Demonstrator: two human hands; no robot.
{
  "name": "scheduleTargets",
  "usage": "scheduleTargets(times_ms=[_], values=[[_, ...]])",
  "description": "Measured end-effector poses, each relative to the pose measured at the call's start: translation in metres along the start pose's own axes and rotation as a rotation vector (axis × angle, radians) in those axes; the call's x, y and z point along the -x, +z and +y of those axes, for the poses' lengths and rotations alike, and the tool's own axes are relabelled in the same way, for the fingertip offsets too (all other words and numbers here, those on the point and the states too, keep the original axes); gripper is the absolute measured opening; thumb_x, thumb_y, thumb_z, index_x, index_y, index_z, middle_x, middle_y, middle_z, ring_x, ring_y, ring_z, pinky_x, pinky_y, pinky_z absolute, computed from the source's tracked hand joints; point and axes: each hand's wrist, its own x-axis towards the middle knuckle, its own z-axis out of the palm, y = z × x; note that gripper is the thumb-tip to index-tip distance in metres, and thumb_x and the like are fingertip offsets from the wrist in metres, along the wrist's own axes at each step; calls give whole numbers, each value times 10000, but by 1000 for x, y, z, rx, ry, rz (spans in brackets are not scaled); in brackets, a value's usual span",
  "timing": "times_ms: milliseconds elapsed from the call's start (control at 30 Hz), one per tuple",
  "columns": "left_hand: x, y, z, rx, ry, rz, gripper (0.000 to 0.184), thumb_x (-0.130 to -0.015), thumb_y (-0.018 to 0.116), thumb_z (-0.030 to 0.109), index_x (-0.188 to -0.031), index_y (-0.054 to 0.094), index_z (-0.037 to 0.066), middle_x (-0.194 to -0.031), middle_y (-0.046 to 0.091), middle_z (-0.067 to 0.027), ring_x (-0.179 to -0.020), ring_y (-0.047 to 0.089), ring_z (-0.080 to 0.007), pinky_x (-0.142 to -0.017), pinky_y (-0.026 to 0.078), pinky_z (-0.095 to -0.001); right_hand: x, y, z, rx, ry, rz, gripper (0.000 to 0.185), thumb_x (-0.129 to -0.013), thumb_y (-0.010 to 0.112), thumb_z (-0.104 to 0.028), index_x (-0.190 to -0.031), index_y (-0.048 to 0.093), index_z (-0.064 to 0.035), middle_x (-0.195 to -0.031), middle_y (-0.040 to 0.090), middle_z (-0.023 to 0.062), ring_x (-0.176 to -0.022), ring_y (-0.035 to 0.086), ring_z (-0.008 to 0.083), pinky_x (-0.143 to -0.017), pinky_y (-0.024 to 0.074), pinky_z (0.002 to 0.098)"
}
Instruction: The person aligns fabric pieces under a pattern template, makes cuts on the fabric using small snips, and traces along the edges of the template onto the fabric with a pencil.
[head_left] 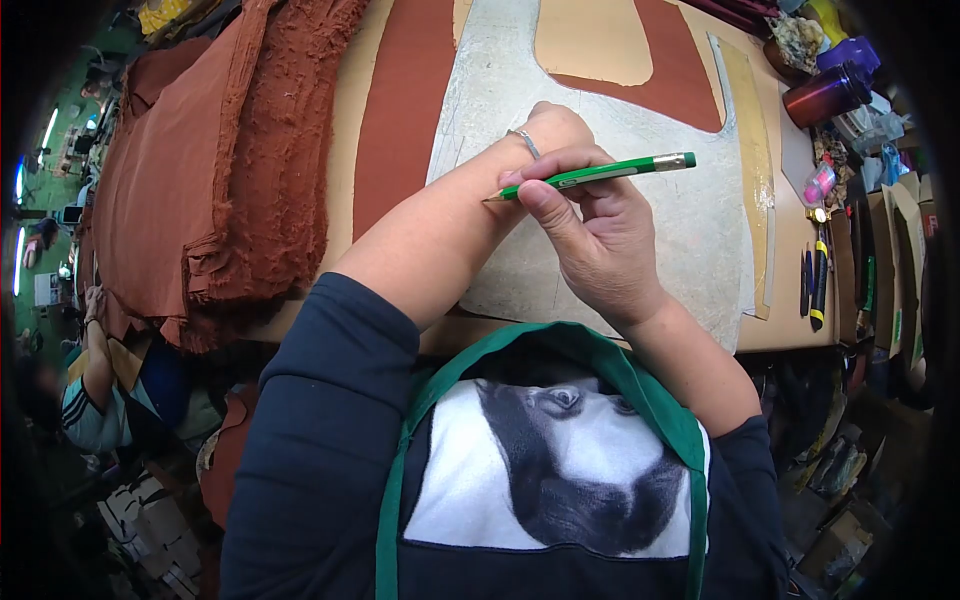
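My right hand (pixel 605 225) pinches a green pencil (pixel 610 172) between thumb and fingers. The pencil's point is directed left, over my left forearm, and its eraser end points right. My left hand (pixel 560 125) rests on a large grey pattern template (pixel 620 250), with its fingers hidden from view behind the back of the hand. Under the template lies a rust-brown cloth (pixel 400 110), showing along the left side and within the cut-out at the top. Pencil-like lines mark the template's surface.
A thick stack of rust-brown cloth (pixel 170 180) stands at the left. On the right lie a yellowish strip (pixel 750 170), a utility knife (pixel 819 285), a dark tumbler (pixel 825 93) and assorted clutter. Another person's arm (pixel 97 350) shows at the far left.
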Motion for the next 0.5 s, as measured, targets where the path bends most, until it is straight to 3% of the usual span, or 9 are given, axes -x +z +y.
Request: scheduleTargets(times_ms=[267, 500], values=[[3, 0, 2, -68, -22, -7, 140, -679, 550, 141, -611, 608, 33, -638, 597, -141, -592, 590, -276, -530, 471, -319, 1, 1, 3, 236, -168, -18, 96, -800, 594, -93, -859, 546, -34, -751, 584, 75, -719, 579, 151, -659, 452, 245], [2, -3, 5, -83, -38, -13, 127, -679, 556, 136, -622, 614, 39, -649, 603, -130, -603, 597, -265, -537, 477, -313, 0, -2, 3, 3, -48, 10, 97, -800, 593, -65, -877, 551, -23, -804, 590, 41, -756, 562, 104, -689, 452, 227]])
